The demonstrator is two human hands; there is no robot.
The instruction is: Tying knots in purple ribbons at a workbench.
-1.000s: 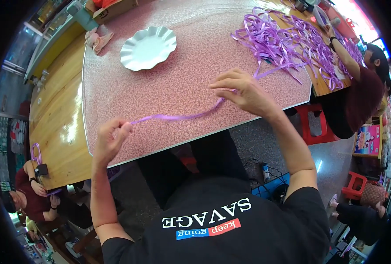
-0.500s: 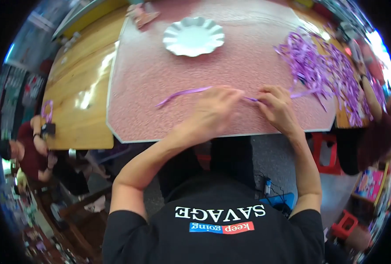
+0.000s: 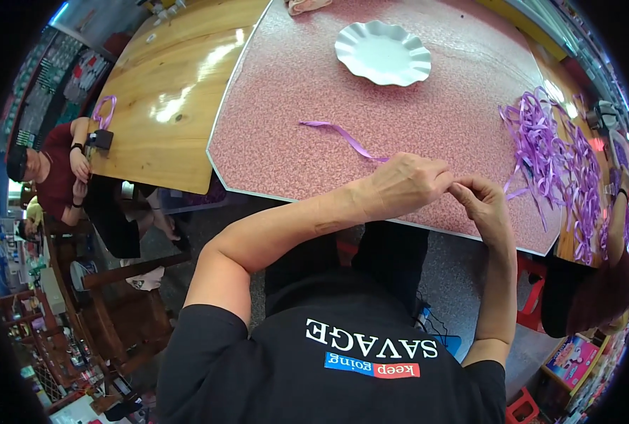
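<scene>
Over the near part of the pink table mat (image 3: 293, 162), my two hands meet fingertip to fingertip. A thin purple ribbon (image 3: 350, 137) runs out to the left from beneath my left hand (image 3: 410, 185), its loose end lying in a curve on the mat. That hand is closed on the ribbon, its fingers bent towards the right. My right hand (image 3: 482, 205) pinches with thumb and forefinger at the same spot; the bit of ribbon between the fingertips is mostly hidden.
A white plate with a wavy rim (image 3: 383, 53) stands on the mat's far part. Tangled purple ribbons (image 3: 537, 141) are heaped at the right. A bare wooden tabletop (image 3: 166, 92) adjoins on the left. People sit at both sides, one in a dark red shirt (image 3: 58, 159) at left.
My left hand has moved right, up against my right hand, and the ribbon gap between them has closed. The view has turned, so the plate and heap appear shifted right.
</scene>
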